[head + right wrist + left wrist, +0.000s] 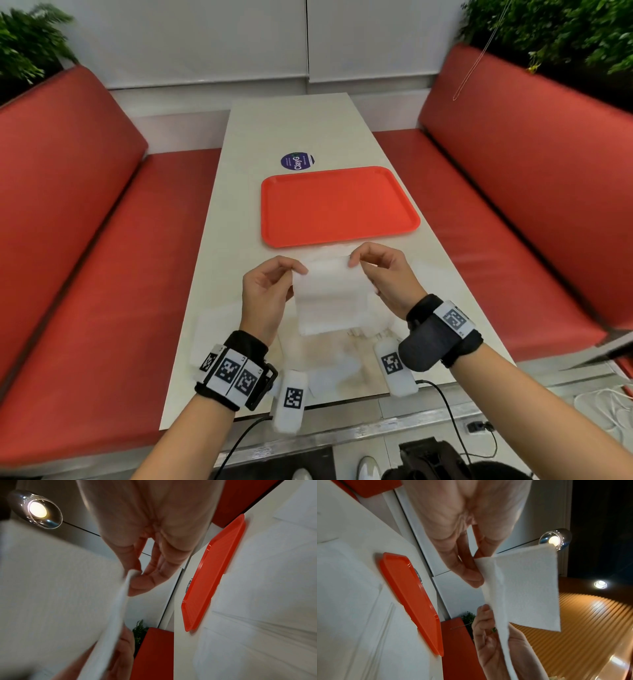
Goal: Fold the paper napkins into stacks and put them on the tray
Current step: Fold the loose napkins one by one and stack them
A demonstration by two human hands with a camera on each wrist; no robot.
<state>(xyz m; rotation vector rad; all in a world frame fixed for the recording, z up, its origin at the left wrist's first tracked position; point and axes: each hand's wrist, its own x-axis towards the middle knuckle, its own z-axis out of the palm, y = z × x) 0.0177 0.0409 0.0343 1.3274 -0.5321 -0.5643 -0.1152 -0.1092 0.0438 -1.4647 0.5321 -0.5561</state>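
Note:
A white paper napkin (330, 294) hangs in the air above the near half of the table. My left hand (301, 269) pinches its top left corner and my right hand (354, 261) pinches its top right corner. The left wrist view shows the napkin (525, 588) held between thumb and fingers, and the right wrist view shows the napkin (56, 591) close up. An orange tray (337, 205) lies beyond the hands with nothing on it. More white napkins (335, 371) lie loose on the table under the hands.
The white table (291, 130) runs away from me between two red benches (85, 240). A round dark sticker (297, 160) sits just past the tray. Green plants (548, 31) stand behind the bench backs. Cables hang at the table's near edge.

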